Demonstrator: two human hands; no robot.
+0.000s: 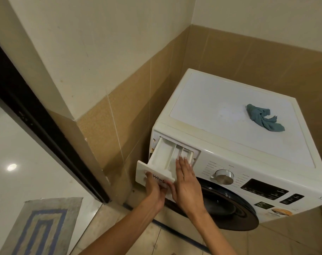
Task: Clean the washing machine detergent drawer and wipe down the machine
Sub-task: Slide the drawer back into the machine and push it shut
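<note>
- White plastic is under both hands: the detergent drawer (165, 155) sticks out of the washing machine (230, 144), pointing to 7 o'clock.
- The left hand (153, 190) grips the drawer's front from below, with its fingers curled under it.
- The right hand (185, 183) lies flat, with straight fingers pointing to 12 o'clock over the small boxes inside the drawer. It holds nothing.
- I think the step is getting the drawer out. Next, a catch inside may need a push down while the left hand pulls.
- The blue cloth (263, 119) lies on top of the machine, at 2 o'clock from the hands and well apart.
- The left fingertips are hidden, and I cannot tell if the drawer is dirty. The tiny words by the knob (224, 176) are too small to read. The machine's right side is cut off.
</note>
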